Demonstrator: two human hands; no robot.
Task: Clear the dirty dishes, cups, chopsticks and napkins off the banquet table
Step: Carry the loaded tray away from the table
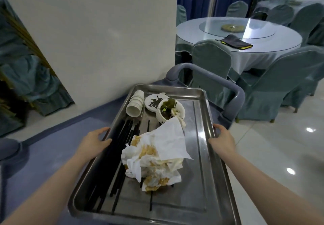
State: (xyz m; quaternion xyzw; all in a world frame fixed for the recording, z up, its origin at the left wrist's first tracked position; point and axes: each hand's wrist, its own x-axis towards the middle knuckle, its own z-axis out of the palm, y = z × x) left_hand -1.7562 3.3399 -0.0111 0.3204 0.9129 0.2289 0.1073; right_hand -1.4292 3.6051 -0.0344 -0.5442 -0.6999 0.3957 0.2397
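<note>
Over the cart (235, 100), my left hand (95, 139) and right hand (221, 138) grip the loaded tray (201, 154) (table cleared, apparently). Next, I judge: set it down level.

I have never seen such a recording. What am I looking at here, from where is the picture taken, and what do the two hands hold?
There is no machine, only a person. The one picture comes from a camera on the person's head, looking forward and down. The left hand and right hand grip the two long rims of a steel tray over a grey cart. On the tray lie black chopsticks, stained napkins, stacked cups, a plate and a dirty bowl. Behind stands a round table.
</note>
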